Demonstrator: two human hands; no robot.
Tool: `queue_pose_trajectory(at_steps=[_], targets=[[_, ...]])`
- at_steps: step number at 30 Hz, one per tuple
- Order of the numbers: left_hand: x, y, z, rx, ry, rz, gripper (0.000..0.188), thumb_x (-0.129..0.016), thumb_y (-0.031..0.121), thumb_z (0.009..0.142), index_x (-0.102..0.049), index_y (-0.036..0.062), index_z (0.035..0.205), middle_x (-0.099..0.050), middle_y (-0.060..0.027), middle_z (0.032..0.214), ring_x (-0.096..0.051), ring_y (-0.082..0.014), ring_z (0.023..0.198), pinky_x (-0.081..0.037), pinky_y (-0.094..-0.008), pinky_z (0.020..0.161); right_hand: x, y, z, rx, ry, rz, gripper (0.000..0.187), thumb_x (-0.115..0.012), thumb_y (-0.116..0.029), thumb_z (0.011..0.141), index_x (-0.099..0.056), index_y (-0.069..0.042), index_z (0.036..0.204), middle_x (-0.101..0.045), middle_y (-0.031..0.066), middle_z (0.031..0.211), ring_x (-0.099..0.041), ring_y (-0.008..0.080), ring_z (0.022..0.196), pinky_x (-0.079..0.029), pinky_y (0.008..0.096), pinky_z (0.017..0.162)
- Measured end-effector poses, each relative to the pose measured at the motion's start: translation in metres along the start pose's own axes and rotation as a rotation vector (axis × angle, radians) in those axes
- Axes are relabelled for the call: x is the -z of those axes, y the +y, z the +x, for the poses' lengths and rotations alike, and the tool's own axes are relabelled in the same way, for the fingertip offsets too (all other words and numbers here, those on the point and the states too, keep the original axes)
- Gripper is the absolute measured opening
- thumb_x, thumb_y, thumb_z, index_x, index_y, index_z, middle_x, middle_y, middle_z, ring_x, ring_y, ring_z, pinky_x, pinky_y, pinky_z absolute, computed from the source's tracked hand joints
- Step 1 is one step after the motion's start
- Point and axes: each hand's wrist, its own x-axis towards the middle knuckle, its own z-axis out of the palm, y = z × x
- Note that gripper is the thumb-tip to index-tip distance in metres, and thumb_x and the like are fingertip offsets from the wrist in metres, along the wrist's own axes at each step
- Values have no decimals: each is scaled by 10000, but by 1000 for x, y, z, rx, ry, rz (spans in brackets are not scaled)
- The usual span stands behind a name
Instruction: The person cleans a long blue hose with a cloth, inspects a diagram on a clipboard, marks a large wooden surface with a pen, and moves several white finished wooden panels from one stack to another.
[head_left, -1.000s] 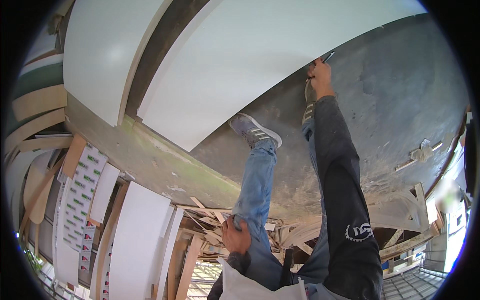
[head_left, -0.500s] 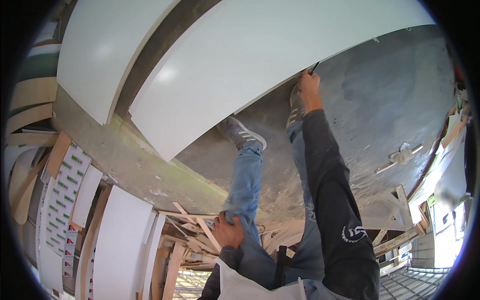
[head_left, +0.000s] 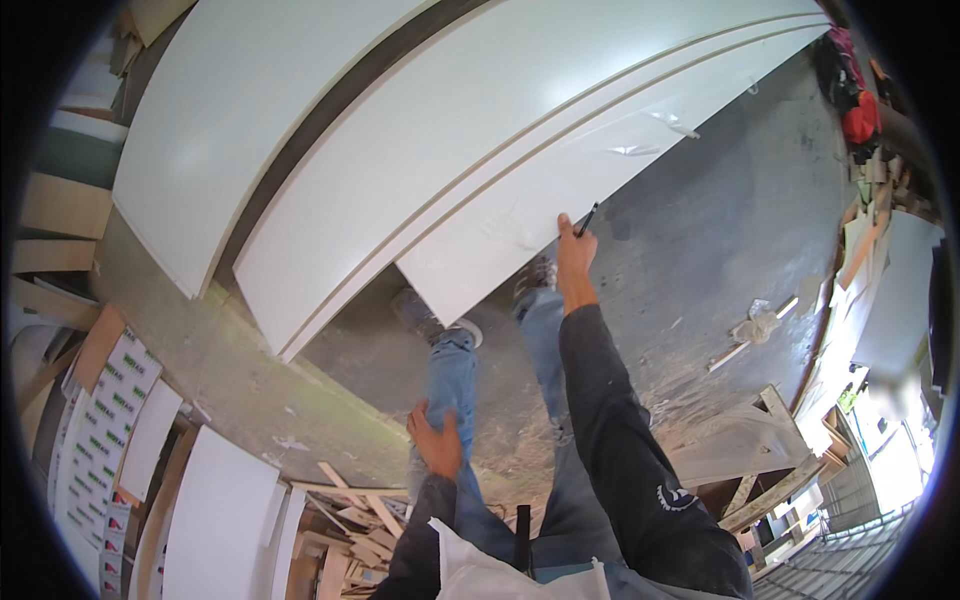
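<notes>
My right hand (head_left: 576,255) is closed around a thin black pen (head_left: 590,217), its forefinger resting at the near edge of a white sheet (head_left: 470,262). This sheet juts out toward me beside a larger white panel (head_left: 400,170), and loose clear film (head_left: 632,150) wrinkles on its surface. My left hand (head_left: 437,442) holds nothing; its fingers are apart over my left leg (head_left: 452,375), below the knee. Whether it touches the jeans I cannot tell. The sheet's near edge partly covers my shoes (head_left: 465,330).
Another white panel (head_left: 250,110) lies at the far left across a dark gap. Upright boards (head_left: 215,520) lean at the near left, beside wood offcuts (head_left: 360,520). On the grey floor (head_left: 690,240) sits a scrap of wood with crumpled film (head_left: 755,325). A wooden frame (head_left: 770,490) stands at the right.
My left hand has come off the knee area, its fingers now spread. My right hand, still with the pen, is now at the jutting sheet's edge. The panels sit differently in view.
</notes>
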Motion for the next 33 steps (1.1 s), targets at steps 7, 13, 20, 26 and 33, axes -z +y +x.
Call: queue_pose_trajectory(at_steps=[7, 13, 20, 26, 33], targets=[[-95, 62, 96, 580, -346, -1044, 532, -594, 407, 868, -516, -19, 1178, -557, -104, 1131, -533, -210, 1029, -425, -340, 868, 66, 7, -10, 11, 27, 7, 355, -710, -301, 801, -524, -47, 638, -436, -24, 550, -386, 79, 500, -304, 259, 446], [-141, 47, 76, 463, -395, -1003, 664, -497, 518, 893, -477, -74, 1193, -572, -142, 1100, -567, -207, 948, -450, -323, 822, 128, -3, -20, -16, -117, 57, 336, -703, -322, 808, -471, -104, 700, -396, -61, 529, -343, 35, 434, -255, 210, 384], [-151, 62, -17, 366, -133, -931, 619, -488, 469, 917, -507, -112, 1132, -605, -142, 1044, -595, -227, 910, -475, -338, 782, 207, -43, -39, -125, -235, 174, 381, -700, -261, 816, -369, -176, 648, -327, -102, 506, -261, 14, 370, -177, 210, 338], [-139, 89, -102, 442, -64, -815, 670, -508, 508, 891, -549, -151, 1003, -624, -196, 947, -607, -253, 820, -486, -357, 707, 277, -76, -55, -119, -230, 184, 386, -700, -222, 810, -356, -172, 642, -324, -95, 505, -268, 25, 373, -178, 225, 348], [-135, 133, -199, 438, 30, -602, 691, -522, 488, 889, -525, -198, 973, -619, -237, 931, -603, -287, 801, -487, -370, 691, 368, -107, -46, -7, -316, 196, 228, -666, -199, 796, -525, -99, 648, -493, 5, 538, -315, 60, 367, -199, 242, 354]])
